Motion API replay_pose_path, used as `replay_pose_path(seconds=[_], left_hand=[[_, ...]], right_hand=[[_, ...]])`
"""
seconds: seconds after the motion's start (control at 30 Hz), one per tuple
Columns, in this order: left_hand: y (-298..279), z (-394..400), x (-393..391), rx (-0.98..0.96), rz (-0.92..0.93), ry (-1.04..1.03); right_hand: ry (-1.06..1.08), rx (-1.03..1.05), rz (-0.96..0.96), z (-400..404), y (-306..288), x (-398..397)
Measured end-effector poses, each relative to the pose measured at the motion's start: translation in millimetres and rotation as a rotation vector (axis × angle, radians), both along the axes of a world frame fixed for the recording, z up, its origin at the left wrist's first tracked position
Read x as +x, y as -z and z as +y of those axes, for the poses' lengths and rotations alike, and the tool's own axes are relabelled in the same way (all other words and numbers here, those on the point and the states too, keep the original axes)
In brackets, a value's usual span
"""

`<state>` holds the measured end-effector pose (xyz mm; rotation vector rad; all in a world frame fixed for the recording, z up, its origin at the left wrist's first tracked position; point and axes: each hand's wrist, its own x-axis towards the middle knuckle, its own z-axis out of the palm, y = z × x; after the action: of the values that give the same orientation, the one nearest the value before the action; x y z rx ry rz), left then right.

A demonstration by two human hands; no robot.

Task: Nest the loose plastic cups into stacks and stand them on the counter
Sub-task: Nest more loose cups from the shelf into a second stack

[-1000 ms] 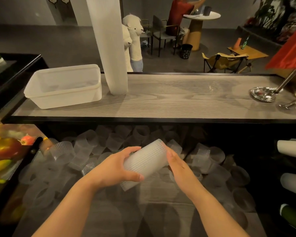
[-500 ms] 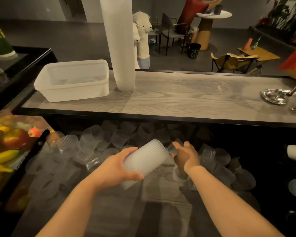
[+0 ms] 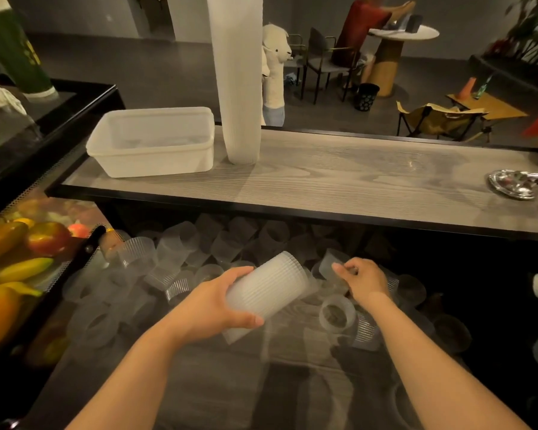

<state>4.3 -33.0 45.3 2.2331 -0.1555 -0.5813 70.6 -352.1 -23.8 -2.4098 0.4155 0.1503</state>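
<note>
The left hand (image 3: 213,305) grips the tilted nested stack (image 3: 266,293) above the lower shelf, the right hand's fingers (image 3: 342,268) pinching a loose cup (image 3: 328,264); light, thin-walled, probably slippery cups: hold mid-wall, squeeze lightly.

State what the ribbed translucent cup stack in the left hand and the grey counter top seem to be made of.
Ribbed translucent cup stack: apparently thin frosted plastic, since light shows through and fine ridges ring it. Grey counter top: matte wood or wood-look laminate, judging by its grain lines; which one is unclear.

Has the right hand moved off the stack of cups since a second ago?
Yes. The right hand has left the short stack held by the left hand and gone right, onto a loose cup below the counter.
</note>
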Motion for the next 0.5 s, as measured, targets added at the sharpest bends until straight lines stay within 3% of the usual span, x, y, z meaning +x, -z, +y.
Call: replay_pose_path(seconds=[0.13,0.2,0.33,0.5], left_hand=[[-1.7,-5.2,1.2,-0.018,-0.006,0.017],[-4.0,-10.3,2.4,-0.028,-0.001,0.032],[-9.0,-21.3,4.7,-0.027,0.006,0.090],[-12.1,-33.9,9.0,-0.033,-0.003,0.127]], right_hand=[[0.225,0.963,-0.100,15.6,-37.9,-32.0],[0.251,1.261,-0.073,21.6,-49.7,-47.8],[0.239,1.358,-0.030,25.4,-57.7,-64.2],[0.177,1.188,-0.084,21.3,-60.6,-72.1]])
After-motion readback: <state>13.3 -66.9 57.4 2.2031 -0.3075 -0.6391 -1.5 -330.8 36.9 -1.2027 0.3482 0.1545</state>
